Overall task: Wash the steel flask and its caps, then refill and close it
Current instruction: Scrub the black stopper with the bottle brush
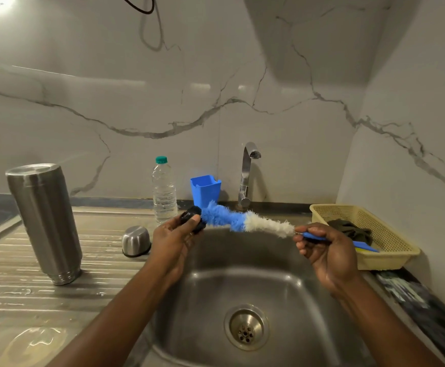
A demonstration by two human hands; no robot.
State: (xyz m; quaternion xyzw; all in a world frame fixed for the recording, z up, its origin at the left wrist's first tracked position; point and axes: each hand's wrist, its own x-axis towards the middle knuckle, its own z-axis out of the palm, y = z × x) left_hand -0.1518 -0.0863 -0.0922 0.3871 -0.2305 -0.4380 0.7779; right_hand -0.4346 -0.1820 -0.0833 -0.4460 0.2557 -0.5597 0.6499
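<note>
The steel flask [45,221] stands upside down on the ribbed drainboard at the left. Its steel outer cap [136,241] rests mouth down on the drainboard beside the sink. Over the sink's far rim, my left hand [175,235] grips the black inner cap [193,219]. My right hand [322,251] holds the blue handle of a bottle brush [245,221]. The brush's blue and white bristles reach left, and their tip touches the black cap.
The steel sink [245,290] with its drain lies below my hands, the tap [248,170] behind it, shut off. A plastic water bottle [164,192] and a blue cup [205,190] stand at the back. A yellow basket [369,231] with a dark cloth sits right.
</note>
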